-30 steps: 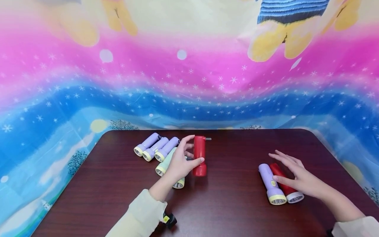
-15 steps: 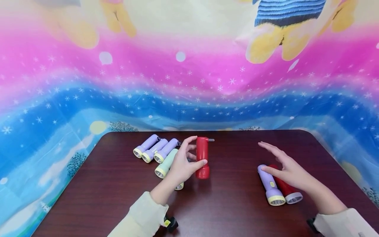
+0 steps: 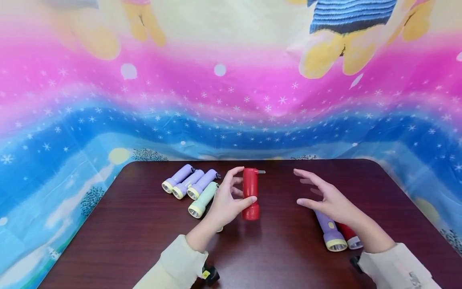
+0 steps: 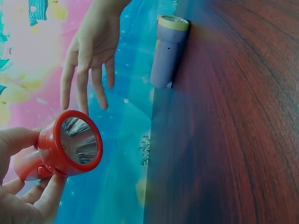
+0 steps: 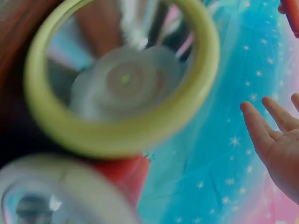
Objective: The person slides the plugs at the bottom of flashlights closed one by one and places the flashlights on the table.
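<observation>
My left hand (image 3: 224,204) grips a red flashlight (image 3: 250,190) between thumb and fingers above the middle of the table. A thin metallic prong juts from its upper end. In the left wrist view the flashlight's round lens and reflector (image 4: 80,142) show. To the right, my right hand (image 3: 335,202) hovers with fingers spread, holding nothing and apart from the held flashlight. Beneath that hand and forearm, a purple flashlight (image 3: 327,230) with a yellow rim lies beside another red flashlight (image 3: 349,233), which is mostly hidden by the arm.
Three purple flashlights (image 3: 179,178) lie at the table's far left, with a mint-green flashlight (image 3: 203,200) next to them. A yellow rim (image 3: 220,229) peeks out behind my left wrist. A patterned backdrop (image 3: 231,108) hangs behind the dark wooden table (image 3: 108,241).
My right hand has moved left, away from over the purple and red flashlights, toward the middle. My left hand, with the red flashlight, has shifted slightly right.
</observation>
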A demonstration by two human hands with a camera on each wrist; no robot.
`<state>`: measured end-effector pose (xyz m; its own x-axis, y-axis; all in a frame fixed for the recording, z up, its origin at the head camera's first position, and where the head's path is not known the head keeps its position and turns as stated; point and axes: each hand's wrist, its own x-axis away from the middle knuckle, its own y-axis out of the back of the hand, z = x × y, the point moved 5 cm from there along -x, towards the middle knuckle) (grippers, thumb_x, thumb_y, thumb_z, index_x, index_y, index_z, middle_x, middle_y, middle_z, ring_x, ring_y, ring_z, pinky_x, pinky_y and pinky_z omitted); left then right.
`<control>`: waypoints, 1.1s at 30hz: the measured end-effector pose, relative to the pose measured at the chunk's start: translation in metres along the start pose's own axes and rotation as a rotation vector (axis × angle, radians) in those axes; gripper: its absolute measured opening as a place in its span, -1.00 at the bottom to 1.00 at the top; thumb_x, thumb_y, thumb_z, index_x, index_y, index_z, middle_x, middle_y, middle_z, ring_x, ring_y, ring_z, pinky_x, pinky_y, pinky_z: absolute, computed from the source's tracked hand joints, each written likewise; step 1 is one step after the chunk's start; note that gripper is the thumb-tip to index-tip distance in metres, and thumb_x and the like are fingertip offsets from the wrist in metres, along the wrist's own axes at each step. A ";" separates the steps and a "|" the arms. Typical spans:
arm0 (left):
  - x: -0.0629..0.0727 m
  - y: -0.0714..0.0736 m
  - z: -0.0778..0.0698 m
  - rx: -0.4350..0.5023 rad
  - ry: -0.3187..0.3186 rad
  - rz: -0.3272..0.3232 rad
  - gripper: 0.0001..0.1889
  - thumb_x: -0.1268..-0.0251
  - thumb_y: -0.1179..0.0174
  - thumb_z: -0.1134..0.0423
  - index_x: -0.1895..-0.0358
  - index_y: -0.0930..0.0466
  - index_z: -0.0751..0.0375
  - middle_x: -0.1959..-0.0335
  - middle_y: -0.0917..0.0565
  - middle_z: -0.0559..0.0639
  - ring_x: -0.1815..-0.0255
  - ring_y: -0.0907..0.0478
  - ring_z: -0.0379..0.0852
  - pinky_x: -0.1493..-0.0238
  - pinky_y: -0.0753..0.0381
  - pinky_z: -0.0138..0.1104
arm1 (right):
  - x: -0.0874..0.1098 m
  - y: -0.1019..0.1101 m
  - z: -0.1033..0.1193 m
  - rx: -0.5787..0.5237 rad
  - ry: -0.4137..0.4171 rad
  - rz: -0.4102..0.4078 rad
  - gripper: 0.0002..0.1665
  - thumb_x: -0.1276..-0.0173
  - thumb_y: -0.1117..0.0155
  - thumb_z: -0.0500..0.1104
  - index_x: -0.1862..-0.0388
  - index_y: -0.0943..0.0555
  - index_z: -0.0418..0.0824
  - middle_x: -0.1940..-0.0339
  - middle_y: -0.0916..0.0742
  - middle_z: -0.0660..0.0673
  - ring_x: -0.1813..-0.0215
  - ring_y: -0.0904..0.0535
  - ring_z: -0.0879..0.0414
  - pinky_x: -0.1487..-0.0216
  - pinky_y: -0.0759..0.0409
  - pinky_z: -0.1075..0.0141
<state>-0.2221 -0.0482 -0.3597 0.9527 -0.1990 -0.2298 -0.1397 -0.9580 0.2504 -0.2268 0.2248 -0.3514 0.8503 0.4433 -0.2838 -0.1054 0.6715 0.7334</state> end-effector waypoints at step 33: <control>0.006 -0.015 -0.004 0.039 -0.028 0.018 -0.20 -0.10 -0.46 0.26 -0.42 -0.24 -0.09 -0.12 -0.59 0.10 0.23 -0.63 -0.08 0.18 -0.75 -0.27 | -0.034 -0.041 0.044 -0.229 0.116 0.052 -0.02 -0.20 -0.50 -0.22 -0.54 -0.24 0.03 -0.31 -0.57 -0.13 -0.23 -0.57 -0.04 -0.22 -0.61 0.05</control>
<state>-0.2131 -0.0345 -0.3616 0.9421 -0.2213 -0.2520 -0.1674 -0.9614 0.2183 -0.2287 0.1560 -0.3445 0.7772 0.5368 -0.3285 -0.2723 0.7574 0.5934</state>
